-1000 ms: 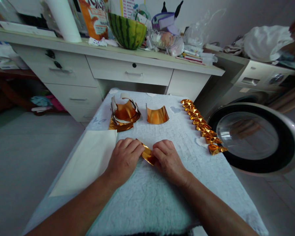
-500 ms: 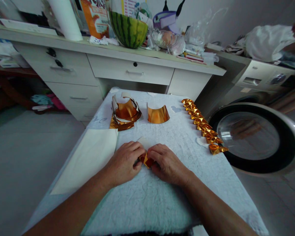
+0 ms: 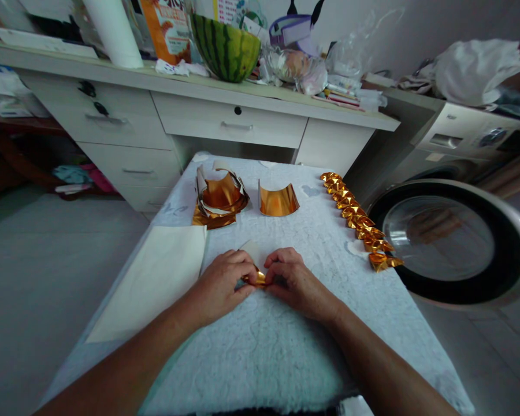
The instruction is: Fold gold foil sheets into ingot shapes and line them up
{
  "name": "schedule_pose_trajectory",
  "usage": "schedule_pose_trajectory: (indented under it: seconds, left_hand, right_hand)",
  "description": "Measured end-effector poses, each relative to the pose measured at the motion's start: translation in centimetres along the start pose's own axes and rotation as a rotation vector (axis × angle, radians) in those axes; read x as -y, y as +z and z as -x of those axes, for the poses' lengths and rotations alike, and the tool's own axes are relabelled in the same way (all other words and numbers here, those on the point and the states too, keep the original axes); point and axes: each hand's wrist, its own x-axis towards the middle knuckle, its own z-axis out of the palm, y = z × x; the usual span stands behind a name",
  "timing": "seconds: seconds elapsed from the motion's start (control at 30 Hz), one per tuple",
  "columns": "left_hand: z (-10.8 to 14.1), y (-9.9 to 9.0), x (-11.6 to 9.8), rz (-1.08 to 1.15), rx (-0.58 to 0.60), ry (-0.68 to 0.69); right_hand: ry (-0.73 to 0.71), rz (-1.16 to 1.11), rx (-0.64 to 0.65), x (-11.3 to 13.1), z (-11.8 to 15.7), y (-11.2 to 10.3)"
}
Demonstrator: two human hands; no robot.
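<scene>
Between my two hands, at the middle of the cloth-covered table (image 3: 260, 358), is a small piece of folded gold foil paper (image 3: 259, 278). My left hand (image 3: 225, 280) pinches its left side, and my right hand (image 3: 297, 280) pinches the right end with thumb and fingers. Much of the piece is hidden by the fingers. Beyond the hands, a curved gold foil sheet (image 3: 279, 202) stands alone. To its left lies a stack of curled gold foil sheets (image 3: 221, 196) with pale backs. Along the right edge runs a row of several folded gold foil pieces (image 3: 355, 219).
A pale paper sheet (image 3: 156, 277) lies at the table's left. Behind stands a white desk with drawers (image 3: 229, 118), bearing a cut watermelon (image 3: 225, 49), a white roll (image 3: 115, 34) and plastic bags. An open washing machine door (image 3: 442, 242) is close to the right edge.
The gold foil piece looks flatter and narrower between my hands. My right hand's fingers have lifted and parted slightly, while its thumb side stays at the foil.
</scene>
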Motion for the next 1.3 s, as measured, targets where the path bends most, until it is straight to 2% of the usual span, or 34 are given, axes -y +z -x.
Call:
schedule_pose_trajectory:
  seconds: [0.37,0.7,1.0,1.3]
  left_hand:
    - [-0.1,0.2,-0.2,-0.025,-0.006,-0.001]
    - [0.1,1.1,-0.4,-0.136,-0.123,-0.031]
    - [-0.1,1.3,-0.5,-0.141,-0.131,-0.094]
    - [-0.2,1.4,-0.3,-0.142,-0.142,-0.104]
  right_hand:
    - [0.068,-0.02,-0.022,-0.3,0.0,0.4]
    - [0.144,0.025,-0.066,0.3,-0.3,0.7]
    - [0.233,0.047,-0.071,0.9,-0.5,0.9]
    - [0.235,0.07,-0.112,0.7,-0.5,1.5]
